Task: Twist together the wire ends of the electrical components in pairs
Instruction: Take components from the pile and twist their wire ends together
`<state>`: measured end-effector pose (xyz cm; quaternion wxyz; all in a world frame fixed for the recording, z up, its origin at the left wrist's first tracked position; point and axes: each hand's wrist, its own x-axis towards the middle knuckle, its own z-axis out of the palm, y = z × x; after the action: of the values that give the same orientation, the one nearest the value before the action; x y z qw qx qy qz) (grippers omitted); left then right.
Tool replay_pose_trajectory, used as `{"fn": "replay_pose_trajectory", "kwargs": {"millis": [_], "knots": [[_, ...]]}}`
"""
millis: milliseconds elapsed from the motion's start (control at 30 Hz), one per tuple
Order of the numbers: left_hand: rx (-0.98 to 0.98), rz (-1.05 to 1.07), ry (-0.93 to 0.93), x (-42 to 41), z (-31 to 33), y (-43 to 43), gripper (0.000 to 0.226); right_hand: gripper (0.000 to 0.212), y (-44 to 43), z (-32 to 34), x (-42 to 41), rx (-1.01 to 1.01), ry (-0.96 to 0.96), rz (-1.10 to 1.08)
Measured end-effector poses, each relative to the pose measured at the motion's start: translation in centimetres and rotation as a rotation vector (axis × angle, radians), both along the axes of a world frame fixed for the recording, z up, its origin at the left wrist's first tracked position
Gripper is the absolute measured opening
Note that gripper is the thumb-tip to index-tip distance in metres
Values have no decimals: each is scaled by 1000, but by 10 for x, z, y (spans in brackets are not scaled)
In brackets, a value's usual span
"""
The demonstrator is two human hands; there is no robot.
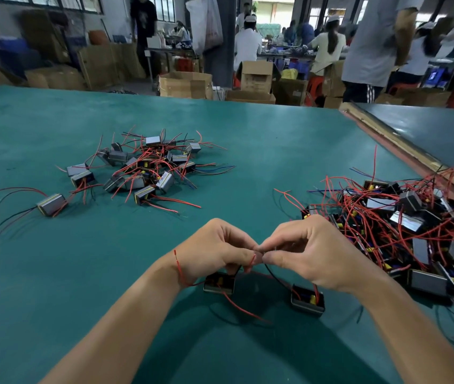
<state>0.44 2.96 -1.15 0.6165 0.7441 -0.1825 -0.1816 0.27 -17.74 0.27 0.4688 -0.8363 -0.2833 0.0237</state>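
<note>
The left hand (pixel 214 253) pinches a red lead (pixel 253 259) and the right hand (pixel 311 256) pinches a black lead (pixel 269 269), fingertips meeting just above the left transformer (pixel 219 284) and the right transformer (pixel 307 300), which rest on the counter (pixel 248 167). The leads are judged thin, light and pliable; hold each close to its bare tip, where fine strands may fray or slip.

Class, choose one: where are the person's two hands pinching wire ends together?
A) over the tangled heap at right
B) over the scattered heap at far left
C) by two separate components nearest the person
C: the left hand and right hand pinch thin wire ends by the small metal-cased left component and small metal-cased right component on the green table.
</note>
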Motion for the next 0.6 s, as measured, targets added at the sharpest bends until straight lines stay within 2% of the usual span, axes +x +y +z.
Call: {"fn": "replay_pose_trajectory", "kwargs": {"millis": [100, 267, 400, 500, 600], "knots": [[6, 26, -5, -1, -1, 0, 19, 11, 3, -3, 1, 12, -12, -22], [17, 50, -45, -1, -2, -3, 15, 16, 5, -6, 2, -27, 2, -57], [44, 81, -108, -2, -5, -7, 10, 18, 6, -10, 3, -48, 89, -106], [73, 126, -187, -2, -9, -10, 12, 24, 8, -19, 6, -35, 177, -189], [120, 173, -217, 0, -12, -13, 15, 27, 13, -23, 6, -21, 154, -281]]}}
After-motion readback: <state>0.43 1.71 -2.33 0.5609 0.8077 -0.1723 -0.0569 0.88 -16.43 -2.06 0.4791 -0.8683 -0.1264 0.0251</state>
